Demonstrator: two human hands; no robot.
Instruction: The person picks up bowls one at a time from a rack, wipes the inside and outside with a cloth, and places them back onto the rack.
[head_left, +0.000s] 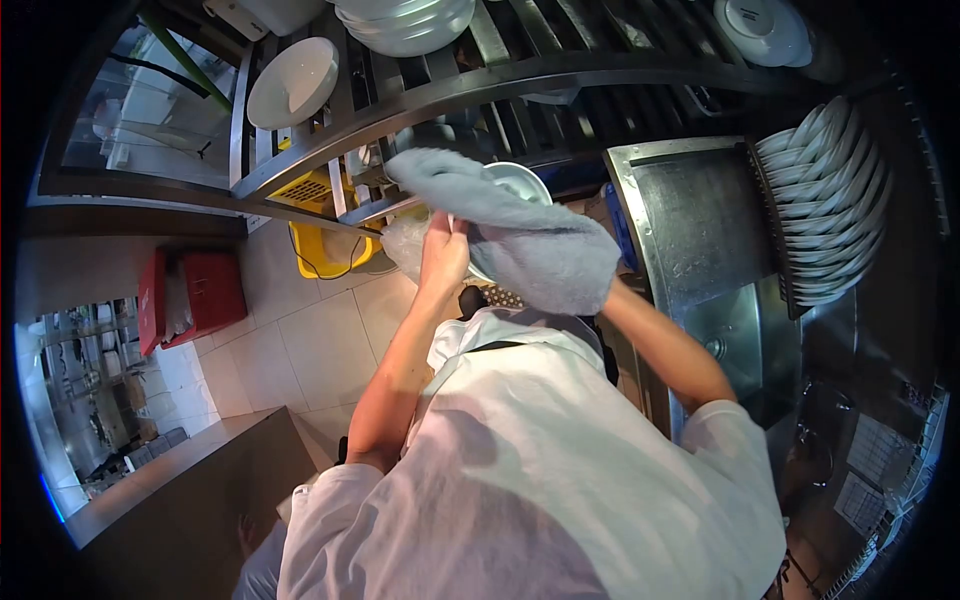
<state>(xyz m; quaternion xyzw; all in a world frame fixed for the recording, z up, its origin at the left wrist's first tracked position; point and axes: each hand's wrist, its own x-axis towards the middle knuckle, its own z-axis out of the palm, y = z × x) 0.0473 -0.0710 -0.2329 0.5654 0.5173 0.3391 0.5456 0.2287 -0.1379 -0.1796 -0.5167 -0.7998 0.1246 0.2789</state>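
Note:
A fluffy grey towel (545,250) is bunched in front of my body, draped around a white bowl (520,180). Part of the bowl's rim shows above the cloth, and a bit of its pale edge shows below. My left hand (445,252) is closed on the towel at its left side; whether its fingers also grip the bowl is hidden. My right forearm (665,345) runs up to the towel's right end, where the cloth covers my right hand and its fingers.
A slatted metal rack (420,105) ahead carries stacked white bowls (405,25) and a tilted bowl (295,85). To the right are a steel sink counter (690,220) and a row of white plates (830,205). A yellow basket (325,250) and red bin (205,290) stand left.

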